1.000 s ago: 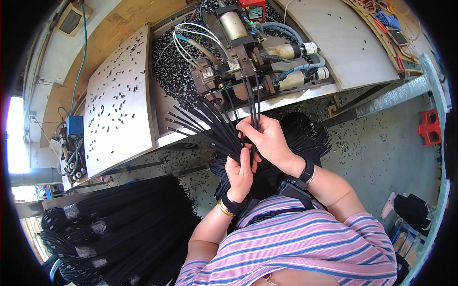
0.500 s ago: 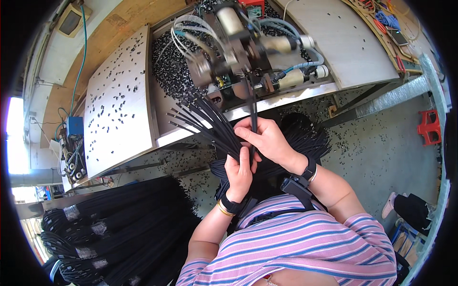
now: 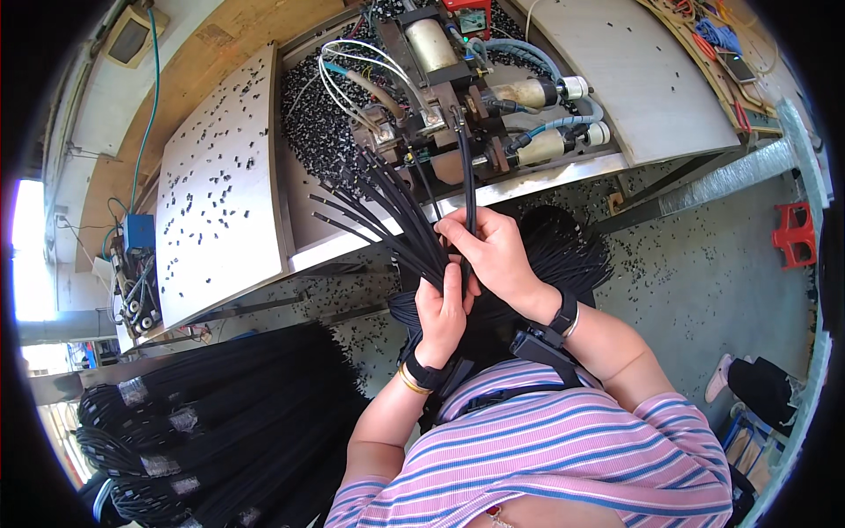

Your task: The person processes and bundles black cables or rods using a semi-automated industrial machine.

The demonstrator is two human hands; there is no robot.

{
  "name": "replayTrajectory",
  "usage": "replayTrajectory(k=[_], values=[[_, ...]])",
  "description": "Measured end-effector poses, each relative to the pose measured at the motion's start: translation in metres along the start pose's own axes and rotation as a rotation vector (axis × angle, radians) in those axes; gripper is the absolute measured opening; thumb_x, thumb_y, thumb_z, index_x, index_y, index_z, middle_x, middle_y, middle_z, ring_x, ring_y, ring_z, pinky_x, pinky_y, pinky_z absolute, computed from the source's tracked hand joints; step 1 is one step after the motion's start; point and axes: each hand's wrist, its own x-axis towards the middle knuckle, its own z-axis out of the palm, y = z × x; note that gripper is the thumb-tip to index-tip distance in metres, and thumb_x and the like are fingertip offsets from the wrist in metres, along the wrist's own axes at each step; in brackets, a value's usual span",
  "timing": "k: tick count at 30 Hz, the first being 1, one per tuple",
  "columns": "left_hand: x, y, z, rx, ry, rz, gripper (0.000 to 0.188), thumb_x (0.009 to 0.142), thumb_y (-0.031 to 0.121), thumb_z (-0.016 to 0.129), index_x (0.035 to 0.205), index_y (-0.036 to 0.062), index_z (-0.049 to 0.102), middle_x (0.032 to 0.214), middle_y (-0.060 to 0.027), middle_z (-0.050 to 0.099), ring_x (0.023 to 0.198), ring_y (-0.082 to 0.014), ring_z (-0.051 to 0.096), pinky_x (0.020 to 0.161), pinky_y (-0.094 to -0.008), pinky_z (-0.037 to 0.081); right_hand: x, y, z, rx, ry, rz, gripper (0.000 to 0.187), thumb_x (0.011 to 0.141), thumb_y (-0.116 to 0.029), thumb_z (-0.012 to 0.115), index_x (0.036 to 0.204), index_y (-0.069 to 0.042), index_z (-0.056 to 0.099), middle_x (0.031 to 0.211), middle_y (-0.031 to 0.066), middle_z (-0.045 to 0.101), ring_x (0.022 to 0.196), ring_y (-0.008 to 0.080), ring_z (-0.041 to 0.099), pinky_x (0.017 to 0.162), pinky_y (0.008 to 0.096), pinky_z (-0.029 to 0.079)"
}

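My left hand [image 3: 443,312] is closed around a bunch of thin black cables [image 3: 387,216], whose cut ends fan out up and to the left. Just above it, my right hand [image 3: 500,260] pinches a single black cable [image 3: 429,189] between thumb and forefinger, beside the bunch. A few more cables [image 3: 468,176] rise past my right fingers, their tips at the middle of the machine [image 3: 440,110]. That machine carries metal cylinders [image 3: 525,94] and air hoses. Below my hands the rest of the cables hang in a dark mass [image 3: 563,255].
Small black offcuts [image 3: 321,123] fill the machine's tray and dot the left white panel [image 3: 216,176]. Big tied bundles of black cables [image 3: 220,422] lie at lower left. A red stool [image 3: 794,235] stands at right, near a wrapped table leg [image 3: 726,179].
The machine's cylinders and clamps, blurred by motion before, are now sharp and have shifted. My right fingers have moved slightly up and now pinch one cable apart from the others.
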Motion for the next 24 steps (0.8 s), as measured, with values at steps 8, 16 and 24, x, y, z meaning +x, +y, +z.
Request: replayTrajectory(k=[8,16,24], values=[[0.007,0.004,0.000,-0.001,0.006,0.010,0.018,0.101,0.017,0.039,0.109,0.0036,0.049,0.061,-0.0005,0.050,0.045,-0.0049,0.040,0.040,-0.0177,0.029,0.010,-0.001,0.004,0.065,-0.027,0.025,0.018,0.089,-0.017,0.062,0.088,0.001,0.064,0.069,0.0026,0.063,0.054,0.0060,0.055,0.041,0.0205,0.042],[0.009,0.003,-0.003,-0.049,-0.007,-0.032,0.018,0.101,0.018,0.042,0.111,0.0044,0.049,0.065,-0.0003,0.053,0.047,-0.0036,0.041,0.041,-0.0164,0.030,0.012,-0.004,-0.006,0.080,-0.148,0.087,0.020,0.089,-0.018,0.063,0.094,0.002,0.064,0.067,0.0013,0.060,0.051,0.0060,0.053,0.037,0.0205,0.040],[0.004,0.002,0.003,-0.013,-0.021,-0.032,0.019,0.101,0.019,0.041,0.107,0.0036,0.049,0.066,-0.0013,0.054,0.046,-0.0039,0.042,0.041,-0.0163,0.031,-0.001,-0.001,-0.011,0.088,-0.137,0.079,0.021,0.090,-0.017,0.063,0.097,0.002,0.063,0.064,0.0007,0.059,0.047,0.0052,0.051,0.035,0.0206,0.037]])
